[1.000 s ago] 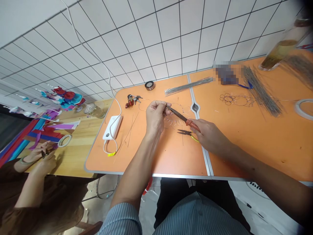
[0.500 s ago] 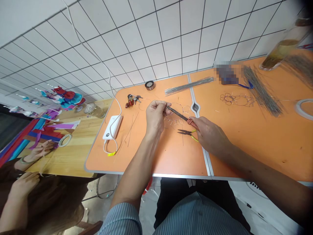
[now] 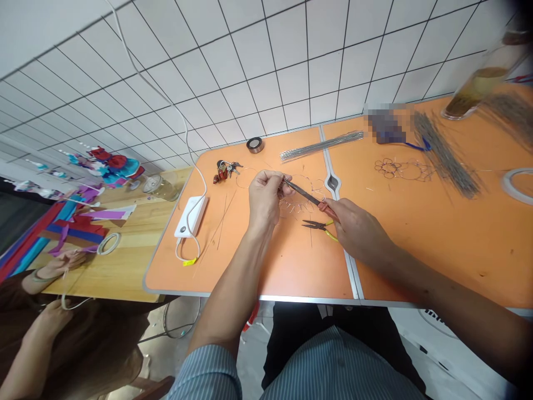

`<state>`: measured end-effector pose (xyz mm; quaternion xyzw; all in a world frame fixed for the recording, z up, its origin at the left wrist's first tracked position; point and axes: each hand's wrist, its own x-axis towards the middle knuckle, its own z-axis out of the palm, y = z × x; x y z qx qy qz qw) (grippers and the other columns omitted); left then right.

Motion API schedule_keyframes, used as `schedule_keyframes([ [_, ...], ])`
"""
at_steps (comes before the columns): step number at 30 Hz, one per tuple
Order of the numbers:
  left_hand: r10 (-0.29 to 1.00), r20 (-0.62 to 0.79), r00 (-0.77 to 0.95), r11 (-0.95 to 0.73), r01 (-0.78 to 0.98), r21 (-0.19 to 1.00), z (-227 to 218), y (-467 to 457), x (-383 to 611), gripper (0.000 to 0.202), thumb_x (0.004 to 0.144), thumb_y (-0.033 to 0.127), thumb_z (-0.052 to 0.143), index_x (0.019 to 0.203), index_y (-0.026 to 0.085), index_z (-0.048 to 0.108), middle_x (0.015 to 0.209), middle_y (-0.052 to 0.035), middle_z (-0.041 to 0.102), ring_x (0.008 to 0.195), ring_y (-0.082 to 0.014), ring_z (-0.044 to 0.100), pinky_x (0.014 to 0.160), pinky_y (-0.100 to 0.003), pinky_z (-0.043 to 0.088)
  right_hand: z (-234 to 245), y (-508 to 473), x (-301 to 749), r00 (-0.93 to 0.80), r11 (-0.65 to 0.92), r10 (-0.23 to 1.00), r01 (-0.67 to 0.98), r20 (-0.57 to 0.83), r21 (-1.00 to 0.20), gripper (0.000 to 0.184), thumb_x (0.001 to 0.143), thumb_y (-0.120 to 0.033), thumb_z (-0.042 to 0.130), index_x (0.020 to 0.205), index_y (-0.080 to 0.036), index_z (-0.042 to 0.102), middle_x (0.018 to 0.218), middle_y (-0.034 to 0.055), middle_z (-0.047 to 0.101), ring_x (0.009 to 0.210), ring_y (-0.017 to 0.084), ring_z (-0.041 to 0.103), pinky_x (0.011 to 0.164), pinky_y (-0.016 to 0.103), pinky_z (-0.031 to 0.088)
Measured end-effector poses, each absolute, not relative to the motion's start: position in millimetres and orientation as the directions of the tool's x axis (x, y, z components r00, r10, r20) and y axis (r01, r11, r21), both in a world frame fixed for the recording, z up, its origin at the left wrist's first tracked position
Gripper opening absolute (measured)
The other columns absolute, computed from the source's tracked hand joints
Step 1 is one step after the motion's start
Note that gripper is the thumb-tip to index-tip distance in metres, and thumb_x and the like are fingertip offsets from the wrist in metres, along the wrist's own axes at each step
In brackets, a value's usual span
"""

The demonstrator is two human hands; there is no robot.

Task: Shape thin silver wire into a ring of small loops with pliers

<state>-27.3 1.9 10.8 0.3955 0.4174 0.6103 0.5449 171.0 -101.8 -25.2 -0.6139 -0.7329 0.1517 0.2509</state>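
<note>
Close-up at the grip: I am watching the left hand (image 3: 264, 197) closing in a pinch on the wire flower frame (image 3: 297, 203), while the right hand (image 3: 358, 230) is gripping red-handled needle-nose pliers (image 3: 310, 194) with their tip at the left fingertips. The fingers are hiding the exact contact point. The frame is lying on the orange folding table (image 3: 250, 283), just below the grip. Yellow-handled pliers (image 3: 317, 225) are resting just beside the right hand.

Left of the grip, a white power bank (image 3: 191, 216) is lying with its white cable (image 3: 189, 255), near a bunch of keys (image 3: 222, 171). Beyond the grip, a bundle of straight metal rods (image 3: 320, 146) and a black tape roll (image 3: 255, 145) are lying by the white tiled wall (image 3: 250, 72). Right of the grip, a finished-looking wire flower chain (image 3: 402, 169) is lying beside a loose heap of wire rods (image 3: 443, 155).

Far right, a glass jar (image 3: 478, 91) holding brownish liquid is appearing blurred and cut off by the frame edge. A pixelated patch (image 3: 387, 126) is hiding one object. Far left, a co-worker's hands (image 3: 62, 265) are working over a wooden table (image 3: 125, 272) among coloured paper strips (image 3: 73, 233).
</note>
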Motion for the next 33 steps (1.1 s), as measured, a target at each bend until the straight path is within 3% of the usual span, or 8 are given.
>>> schedule_keyframes([
  [7, 0.996, 0.047, -0.079, -0.072, -0.355, 0.932, 10.4, 2.5, -27.7, 0.016, 0.087, 0.012, 0.072, 0.074, 0.017, 0.065, 0.075, -0.0028, 0.073, 0.049, -0.008, 0.059, 0.056, -0.024, 0.056, -26.6, -100.6, 170.8, -0.113, 0.181, 0.983, 0.688, 0.142, -0.703, 0.035, 0.11, -0.014, 0.046, 0.13, -0.024, 0.074, 0.121, 0.0112, 0.078, 0.105, 0.027, 0.078, 0.09, 0.039, 0.059],
  [18, 0.995, 0.058, -0.076, -0.08, -0.338, 0.938, 10.5, 2.5, -28.2, 0.017, 0.086, 0.015, 0.075, 0.074, 0.018, 0.064, 0.073, -0.0014, 0.073, 0.05, -0.0079, 0.059, 0.056, -0.023, 0.054, -28.4, -100.3, 171.1, -0.128, 0.182, 0.983, 0.636, 0.13, -0.75, 0.034, 0.11, -0.016, 0.048, 0.131, -0.023, 0.074, 0.124, 0.0119, 0.078, 0.114, 0.028, 0.077, 0.098, 0.042, 0.059],
  [24, 0.995, 0.031, -0.095, -0.059, -0.312, 0.948, 13.9, 0.8, -27.2, 0.021, 0.086, 0.018, 0.077, 0.073, 0.018, 0.061, 0.075, -0.0013, 0.074, 0.05, -0.0065, 0.057, 0.055, -0.021, 0.052, -27.3, -102.6, 170.3, -0.127, 0.204, 0.978, 0.741, 0.164, -0.64, 0.037, 0.108, -0.01, 0.045, 0.129, -0.021, 0.074, 0.122, 0.0121, 0.078, 0.102, 0.025, 0.075, 0.083, 0.036, 0.055],
  [29, 0.993, 0.022, -0.116, -0.056, -0.307, 0.95, 17.1, -0.8, -25.4, 0.019, 0.086, 0.016, 0.073, 0.073, 0.019, 0.06, 0.074, -0.001, 0.074, 0.05, -0.0061, 0.057, 0.056, -0.021, 0.053, -21.7, -104.9, 168.3, -0.12, 0.191, 0.976, 0.871, 0.182, -0.453, 0.039, 0.104, -0.009, 0.049, 0.134, -0.019, 0.072, 0.111, 0.0114, 0.075, 0.09, 0.024, 0.069, 0.065, 0.033, 0.041],
  [33, 0.993, 0.022, -0.117, -0.058, -0.308, 0.95, 16.3, -0.8, -25.6, 0.019, 0.086, 0.016, 0.073, 0.073, 0.019, 0.06, 0.074, -0.0011, 0.074, 0.049, -0.0061, 0.056, 0.056, -0.021, 0.053, -20.6, -106.3, 167.2, -0.111, 0.177, 0.975, 0.911, 0.191, -0.372, 0.042, 0.103, -0.007, 0.05, 0.138, -0.02, 0.071, 0.109, 0.0109, 0.072, 0.091, 0.025, 0.066, 0.062, 0.033, 0.034],
])
